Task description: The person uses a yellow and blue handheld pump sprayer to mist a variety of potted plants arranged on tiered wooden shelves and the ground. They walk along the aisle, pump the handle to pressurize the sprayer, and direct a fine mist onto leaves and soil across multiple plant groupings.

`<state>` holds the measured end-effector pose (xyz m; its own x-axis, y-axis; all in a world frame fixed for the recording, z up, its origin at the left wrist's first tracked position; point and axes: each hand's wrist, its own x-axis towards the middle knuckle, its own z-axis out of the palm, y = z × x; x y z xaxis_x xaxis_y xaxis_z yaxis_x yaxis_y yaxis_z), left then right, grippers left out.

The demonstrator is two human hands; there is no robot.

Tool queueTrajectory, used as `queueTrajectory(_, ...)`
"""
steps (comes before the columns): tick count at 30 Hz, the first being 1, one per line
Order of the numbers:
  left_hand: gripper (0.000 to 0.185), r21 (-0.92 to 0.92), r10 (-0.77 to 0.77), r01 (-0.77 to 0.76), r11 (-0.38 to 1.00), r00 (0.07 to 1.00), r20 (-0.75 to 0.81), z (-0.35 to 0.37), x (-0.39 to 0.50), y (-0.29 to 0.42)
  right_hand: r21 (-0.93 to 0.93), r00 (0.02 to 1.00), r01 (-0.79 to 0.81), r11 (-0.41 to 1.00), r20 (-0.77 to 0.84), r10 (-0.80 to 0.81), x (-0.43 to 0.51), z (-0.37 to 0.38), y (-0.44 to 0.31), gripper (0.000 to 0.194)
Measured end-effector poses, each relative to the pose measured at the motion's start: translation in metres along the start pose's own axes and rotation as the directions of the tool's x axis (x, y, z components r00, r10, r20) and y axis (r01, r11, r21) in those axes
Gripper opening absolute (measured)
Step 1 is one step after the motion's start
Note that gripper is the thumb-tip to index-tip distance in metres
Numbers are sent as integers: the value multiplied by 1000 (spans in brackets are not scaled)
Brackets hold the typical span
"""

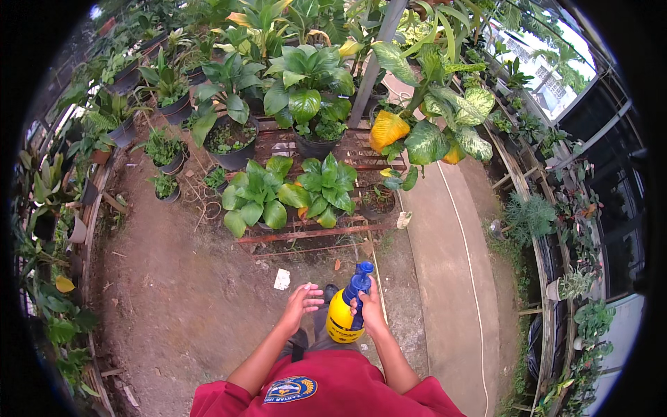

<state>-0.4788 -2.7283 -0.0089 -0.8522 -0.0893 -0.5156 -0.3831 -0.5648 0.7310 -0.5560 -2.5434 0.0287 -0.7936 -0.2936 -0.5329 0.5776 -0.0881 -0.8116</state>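
Observation:
My right hand [369, 308] grips the blue handle of a yellow pump sprayer bottle [340, 319], which hangs in front of my waist with its blue pump knob [367, 267] uppermost. To the left of the bottle, my left hand [304, 303] is held with its fingers apart, touching nothing. Beyond my hands, two leafy green potted plants [257, 197] [326, 182] stand side by side at the near edge of a slatted rack [312, 234]. A small black pot [377, 202] with a low plant is at their right.
Larger potted plants [312, 99] crowd the rack behind a grey metal post [376, 65]. A variegated plant with a yellow leaf [388, 129] leans over the concrete path [443, 250], where a pale hose or cord [465, 245] runs. Plant shelves [542, 281] line both sides.

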Motion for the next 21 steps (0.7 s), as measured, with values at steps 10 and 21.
queueTrajectory(10,44,278,214,-231,932,973,92,50,-27,-28,-8,997,77,997,28,-76,-41,-6,44,54)
queueTrajectory(21,44,262,306,-313,913,950,70,115,-53,-66,221,951,270,937,-212,-224,-60,-70,33,60)
